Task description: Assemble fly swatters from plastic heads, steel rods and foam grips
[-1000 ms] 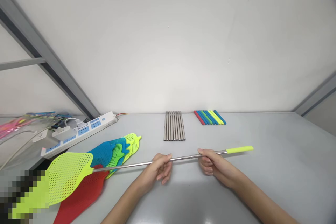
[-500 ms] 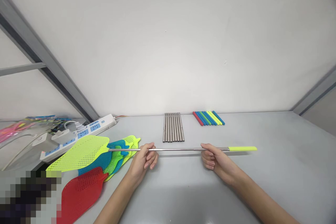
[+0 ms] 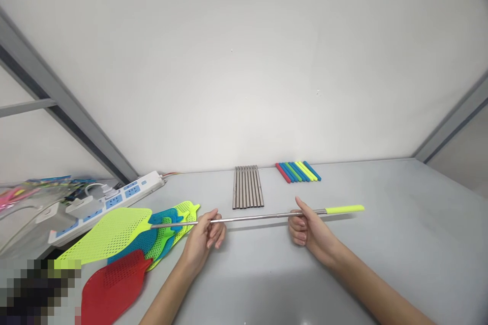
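Observation:
A fly swatter [image 3: 251,218] with a yellow-green perforated head, a thin extended metal rod and a yellow-green handle spans the view from left to right above the table. My left hand [image 3: 206,233] is closed around the rod not far from the head. Near the handle, my right hand [image 3: 308,226] grips the rod too, its thumb raised off the metal. Below the held swatter's head lie loose swatter heads: a red one [image 3: 114,284], blue ones [image 3: 163,218], and green and yellow ones partly overlapping.
Several metal tubes [image 3: 247,188] lie side by side near the wall. To their right is a row of coloured handles [image 3: 298,171] in red, blue, green and yellow. A white power strip [image 3: 147,185] with plugs sits at the left, beside plastic-wrapped items [image 3: 46,185].
My right thumb has lifted from the rod. The swatter's handle end now tilts slightly higher than its head end. The whole view has shifted a little.

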Demonstrator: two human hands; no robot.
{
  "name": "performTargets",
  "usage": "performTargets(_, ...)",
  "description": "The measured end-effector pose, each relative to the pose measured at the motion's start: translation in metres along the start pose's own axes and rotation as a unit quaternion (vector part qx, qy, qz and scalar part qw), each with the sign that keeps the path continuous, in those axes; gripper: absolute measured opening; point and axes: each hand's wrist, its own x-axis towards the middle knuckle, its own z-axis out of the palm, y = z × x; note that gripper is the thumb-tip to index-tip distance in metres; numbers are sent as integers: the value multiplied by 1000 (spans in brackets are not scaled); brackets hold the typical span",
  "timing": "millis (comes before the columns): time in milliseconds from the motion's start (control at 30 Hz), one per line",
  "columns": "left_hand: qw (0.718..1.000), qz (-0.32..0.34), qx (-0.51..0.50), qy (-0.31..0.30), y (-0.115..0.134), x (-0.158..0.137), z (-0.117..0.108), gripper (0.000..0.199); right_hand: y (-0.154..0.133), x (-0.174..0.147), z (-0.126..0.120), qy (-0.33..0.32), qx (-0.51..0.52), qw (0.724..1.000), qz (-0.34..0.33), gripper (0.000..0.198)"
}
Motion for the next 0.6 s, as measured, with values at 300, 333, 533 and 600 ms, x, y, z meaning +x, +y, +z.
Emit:
performTargets(300, 1000, 2, -20, -1, 0, 1, -2, 40, 1, -1, 2, 12, -17, 1000, -4, 40)
performTargets(333, 1000, 4, -22, 2, 0, 1, -1, 38, 1, -1, 2, 11, -15, 1000, -8, 39)
performTargets(533, 999, 17, -17, 30, 0, 1, 0, 33, 1, -2, 3, -36, -39, 999, 0, 30)
performTargets(600, 999, 25, -9, 29, -1, 1, 0, 36, 1, -3, 4, -49, -58, 997, -2, 32)
